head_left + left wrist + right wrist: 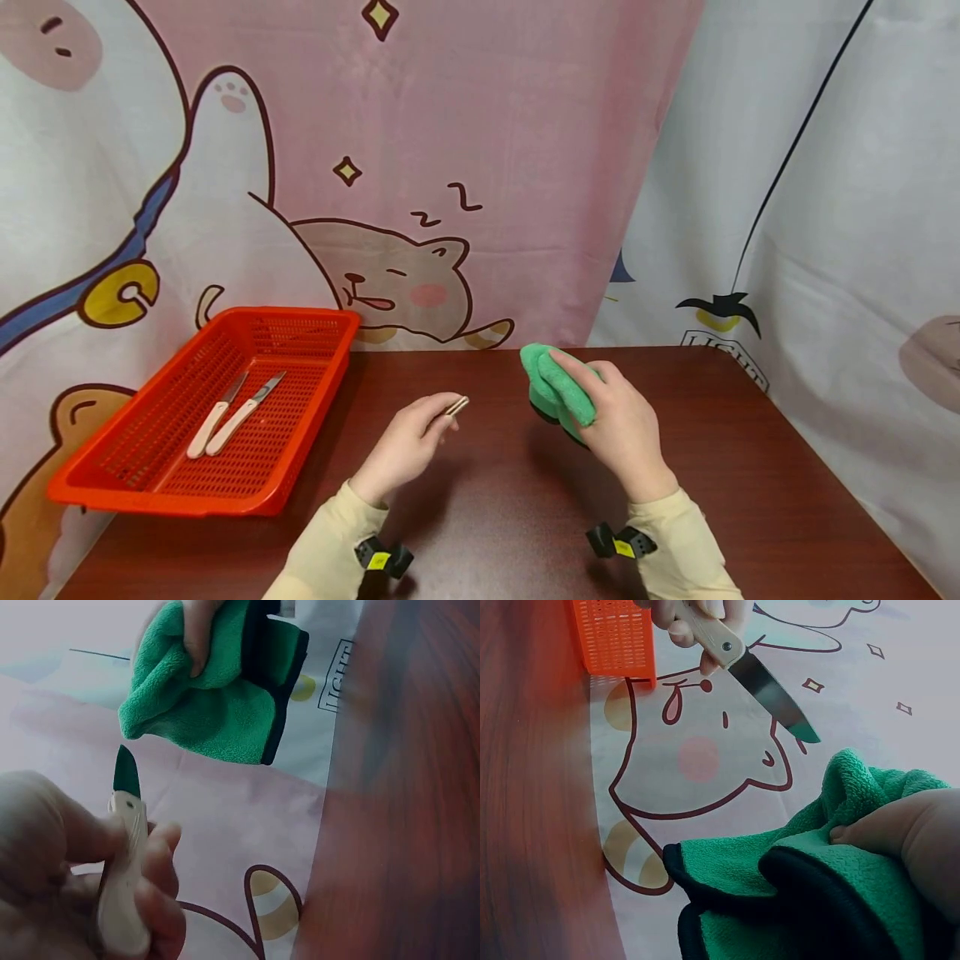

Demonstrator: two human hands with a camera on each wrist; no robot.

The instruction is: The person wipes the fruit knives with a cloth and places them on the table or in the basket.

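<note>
A small knife (769,690) with a cream handle is gripped in my left hand (411,437), held above the table. Its blade points toward the cloth and reflects green near the tip in the right wrist view. My right hand (617,417) holds a folded green cloth (553,382) with dark edging, thumb and fingers pressed into its folds. In the left wrist view the cloth (206,697) hangs beyond the knife tip, with a small gap between them. The blade is mostly hidden in the head view.
An orange-red plastic basket (288,450) stands on the table's left side. Two knives (236,417) with light handles lie side by side in it. The dark brown table (712,433) ends at a printed cartoon curtain (540,167) behind and at the right.
</note>
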